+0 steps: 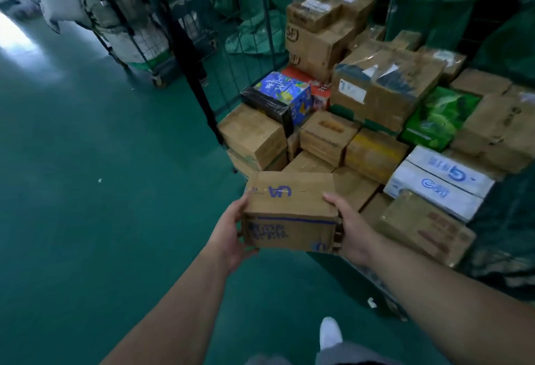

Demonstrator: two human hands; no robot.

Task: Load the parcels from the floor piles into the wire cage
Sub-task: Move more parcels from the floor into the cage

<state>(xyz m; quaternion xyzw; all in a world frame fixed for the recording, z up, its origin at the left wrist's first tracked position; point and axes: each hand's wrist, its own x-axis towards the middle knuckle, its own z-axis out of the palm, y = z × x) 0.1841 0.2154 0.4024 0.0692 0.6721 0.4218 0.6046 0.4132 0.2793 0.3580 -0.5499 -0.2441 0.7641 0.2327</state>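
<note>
The left hand (228, 231) and right hand (350, 231) grip opposite ends of a brown cardboard box (289, 214) with blue print, held between them. Just beyond the hands, the wire cage (199, 95) holds many stacked parcels (376, 95).

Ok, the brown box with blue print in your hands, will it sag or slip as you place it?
Probably stiff: the brown box shows square edges with only the left hand and right hand gripping its ends. Likely fairly light, as it is held out on extended arms. Bare cardboard, so it should not slip.
</note>
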